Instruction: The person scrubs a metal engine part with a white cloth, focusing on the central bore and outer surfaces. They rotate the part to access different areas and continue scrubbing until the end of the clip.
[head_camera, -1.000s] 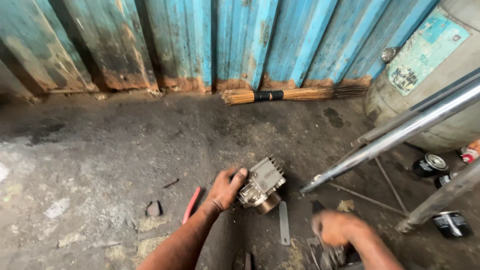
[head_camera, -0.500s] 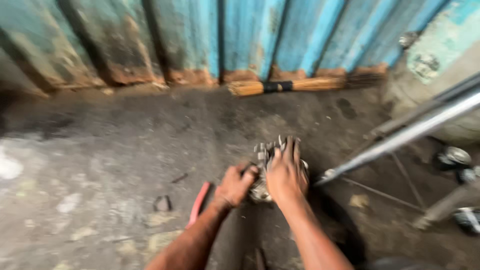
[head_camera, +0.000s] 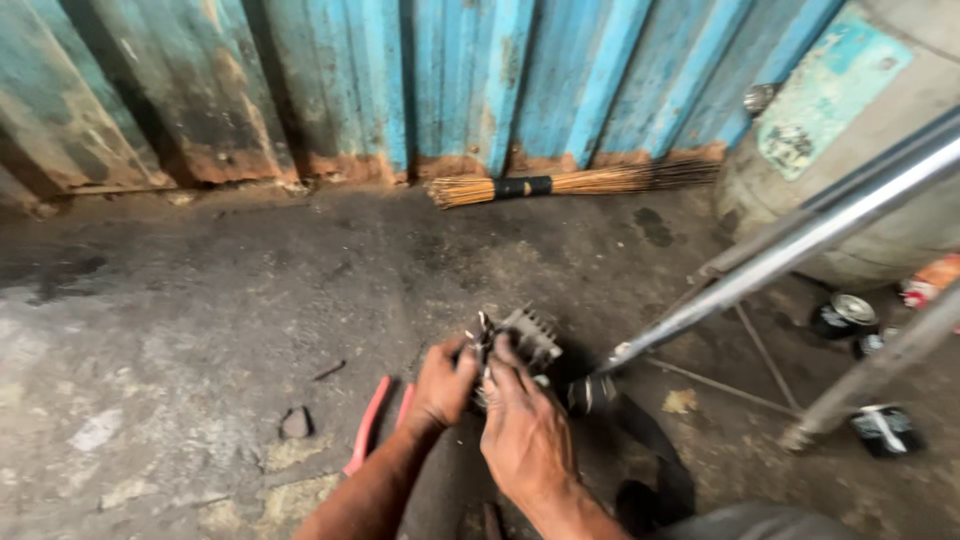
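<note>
Finned engine part (head_camera: 528, 338) on floor (head_camera: 200, 300), between both hands. Pliers (head_camera: 368, 425) left of it; broom (head_camera: 580, 182) behind, against wall (head_camera: 400, 80).

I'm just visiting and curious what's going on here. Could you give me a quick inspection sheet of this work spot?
Surface: bare, dark, oil-stained concrete floor, patchy and worn.
Job's things: a finned grey metal engine part resting on the floor.
Clutter: red-handled pliers, a small stone, a stick broom along the wall, small cans at right.
Hands: left hand and right hand both gripping the engine part.
Cables: nothing seen.
Surroundings: rusted blue corrugated metal wall, shiny metal tubes slanting across the right, a large grey drum behind them.
</note>
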